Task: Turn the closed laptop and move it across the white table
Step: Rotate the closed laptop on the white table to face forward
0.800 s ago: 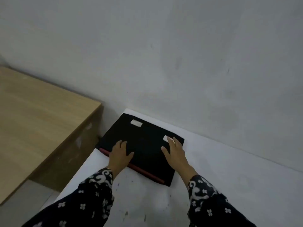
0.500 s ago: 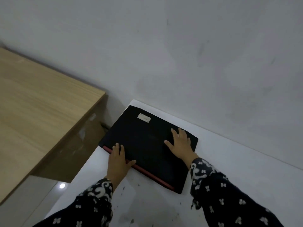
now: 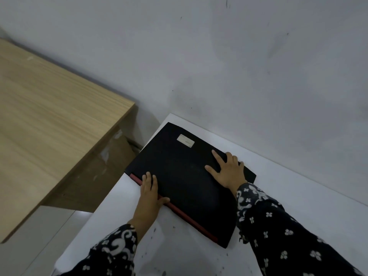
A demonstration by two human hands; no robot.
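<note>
Pressing the closed laptop (image 3: 185, 176), left hand (image 3: 149, 196) and right hand (image 3: 229, 172) lie flat, fingers straight.

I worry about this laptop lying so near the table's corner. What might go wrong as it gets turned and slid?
1. The laptop's left corner lies right at the white table's left edge, beside the gap to the wooden desk; swinging it that way might tip it off.
2. The left hand and right hand rest on the lid without gripping, so they may slip.
3. The wall is close behind; a far corner might scrape it.
</note>
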